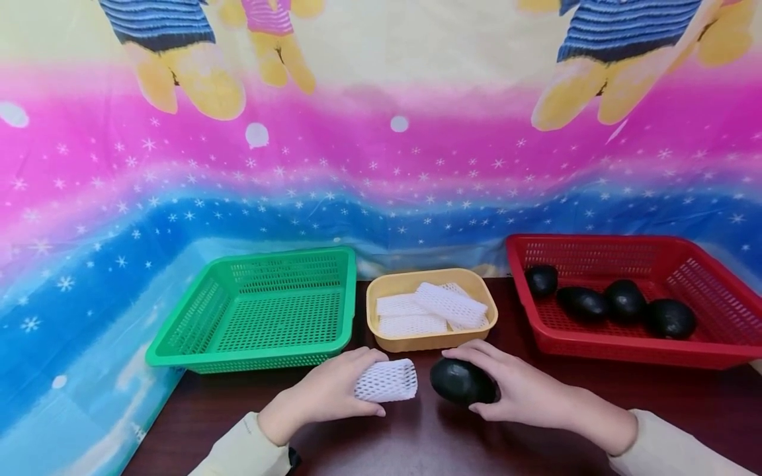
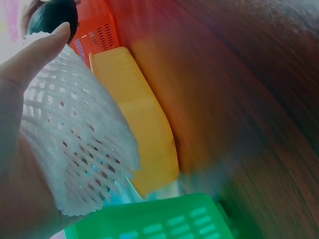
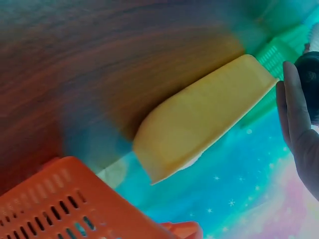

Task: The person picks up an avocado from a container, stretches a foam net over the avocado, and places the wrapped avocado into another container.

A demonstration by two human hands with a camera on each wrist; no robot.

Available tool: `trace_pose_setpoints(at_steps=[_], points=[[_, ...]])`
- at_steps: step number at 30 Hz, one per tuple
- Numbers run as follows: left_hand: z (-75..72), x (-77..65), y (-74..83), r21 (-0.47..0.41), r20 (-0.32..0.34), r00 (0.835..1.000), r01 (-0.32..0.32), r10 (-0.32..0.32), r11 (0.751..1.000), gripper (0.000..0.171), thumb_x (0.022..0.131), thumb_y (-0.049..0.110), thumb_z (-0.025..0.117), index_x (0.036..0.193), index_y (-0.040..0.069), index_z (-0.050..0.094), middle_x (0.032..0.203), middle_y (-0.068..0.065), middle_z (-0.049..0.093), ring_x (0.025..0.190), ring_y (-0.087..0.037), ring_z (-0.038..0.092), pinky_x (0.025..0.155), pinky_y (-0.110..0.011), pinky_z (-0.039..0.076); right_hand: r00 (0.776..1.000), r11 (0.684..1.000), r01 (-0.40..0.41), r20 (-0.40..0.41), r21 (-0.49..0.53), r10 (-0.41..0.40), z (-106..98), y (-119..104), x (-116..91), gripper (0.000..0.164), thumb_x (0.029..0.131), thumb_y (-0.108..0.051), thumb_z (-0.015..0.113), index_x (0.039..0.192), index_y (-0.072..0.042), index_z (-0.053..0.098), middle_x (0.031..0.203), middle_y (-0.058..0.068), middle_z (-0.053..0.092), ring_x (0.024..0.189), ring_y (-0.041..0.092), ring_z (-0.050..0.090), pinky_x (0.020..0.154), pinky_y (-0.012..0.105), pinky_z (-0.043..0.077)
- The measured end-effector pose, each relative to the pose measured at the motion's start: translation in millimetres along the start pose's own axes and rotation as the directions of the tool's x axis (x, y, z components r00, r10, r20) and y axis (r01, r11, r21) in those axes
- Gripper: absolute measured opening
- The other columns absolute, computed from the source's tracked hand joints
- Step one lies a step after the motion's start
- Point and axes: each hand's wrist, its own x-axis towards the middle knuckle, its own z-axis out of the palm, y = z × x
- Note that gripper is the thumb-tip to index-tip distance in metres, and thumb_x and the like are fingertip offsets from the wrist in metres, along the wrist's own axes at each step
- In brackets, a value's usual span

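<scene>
In the head view my left hand [image 1: 333, 390] grips a white foam net sleeve [image 1: 387, 381] around its side, its open end facing right. The left wrist view shows the thumb along the mesh of the foam net sleeve [image 2: 79, 124]. Opposite it, my right hand [image 1: 530, 390] holds a glossy dark avocado [image 1: 460, 381] between thumb and fingers. A short gap separates the avocado's left end from the sleeve's mouth. Straight fingers [image 3: 297, 104] lie along the avocado [image 3: 310, 82] at the right wrist view's edge.
Behind the hands a yellow tub [image 1: 405, 342] holds several foam net sleeves [image 1: 449, 304]. To the left stands a green basket [image 1: 256, 360] with nothing in it. At the right, a red basket [image 1: 631, 350] contains several dark avocados [image 1: 669, 318]. A printed cloth [image 1: 381, 165] hangs behind the brown table [image 1: 411, 449].
</scene>
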Motion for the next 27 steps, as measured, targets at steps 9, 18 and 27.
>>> trace_pose_setpoints(at_steps=[9,18,27], points=[[7.9,7.9,3.3,0.018,0.038,0.999,-0.013,0.012,1.000,0.066,0.080,0.045,0.087,0.133,0.019,0.056,0.116,0.007,0.061,0.100,-0.007,0.057,0.085,-0.028,0.052,0.998,0.998,0.057,-0.014,-0.016,-0.057,-2,-10,17,0.079,0.081,-0.013,0.086,0.150,-0.022,0.049,0.137,-0.003,0.052,0.115,0.014,0.059,0.092,0.036,0.055],[9.4,8.5,6.1,-0.009,0.027,1.000,0.009,-0.009,1.000,0.063,0.084,0.047,0.083,0.133,0.019,0.054,0.117,0.006,0.062,0.100,-0.007,0.058,0.084,-0.030,0.052,0.997,0.997,0.072,-0.011,-0.005,-0.072,2,-9,22,0.080,0.080,-0.012,0.086,0.150,-0.023,0.048,0.136,-0.004,0.053,0.113,0.012,0.059,0.092,0.035,0.054],[11.5,12.8,7.5,-0.003,0.014,1.000,0.026,-0.026,1.000,0.059,0.086,0.049,0.080,0.132,0.020,0.056,0.117,0.006,0.062,0.099,-0.008,0.058,0.083,-0.032,0.052,0.993,0.994,0.112,-0.024,-0.007,-0.112,6,-8,21,0.079,0.079,-0.012,0.087,0.149,-0.017,0.049,0.134,-0.004,0.054,0.112,0.011,0.059,0.092,0.032,0.054]])
